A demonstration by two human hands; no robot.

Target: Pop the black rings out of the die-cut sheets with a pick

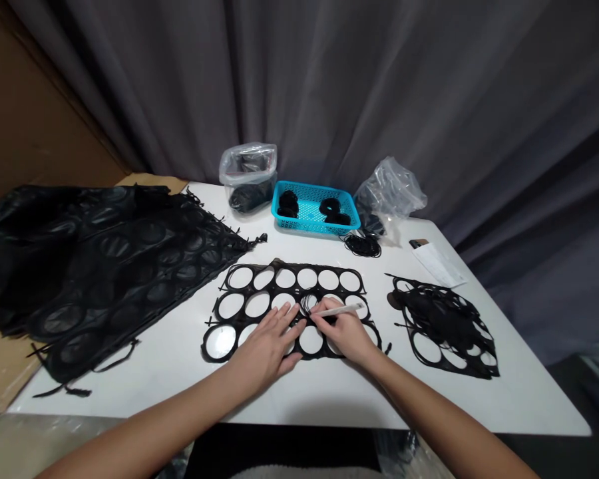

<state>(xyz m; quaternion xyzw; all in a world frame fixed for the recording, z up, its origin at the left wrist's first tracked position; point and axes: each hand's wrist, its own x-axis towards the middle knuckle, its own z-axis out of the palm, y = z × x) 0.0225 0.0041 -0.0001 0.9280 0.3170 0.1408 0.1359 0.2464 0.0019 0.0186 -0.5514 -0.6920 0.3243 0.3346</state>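
"Where's the white tool (338, 310)?"

"Pinched by closed fingers in my right hand (348, 331), crosswise over the black holed sheet (246, 292), tip toward my left hand (272, 339); that one's flat, fingers slightly spread, gripping nothing."

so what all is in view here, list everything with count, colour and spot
holed panel: 1, black, mid-table
pen-like tool: 1, whitish, over panel
large holed sheet: 1, black, left
smaller holed piece: 1, black, right
basket: 1, blue, back
coils: several, black, in basket
cord bundle: 1, black, before basket
tub: 1, clear, left of basket
plastic bag: 1, clear, right of basket
phone: 1, dark, back right
paper: 1, white, by phone
table: 1, white, beneath
curtain: 1, grey, behind
hands: 2, bare; left hand on panel, right hand holding tool
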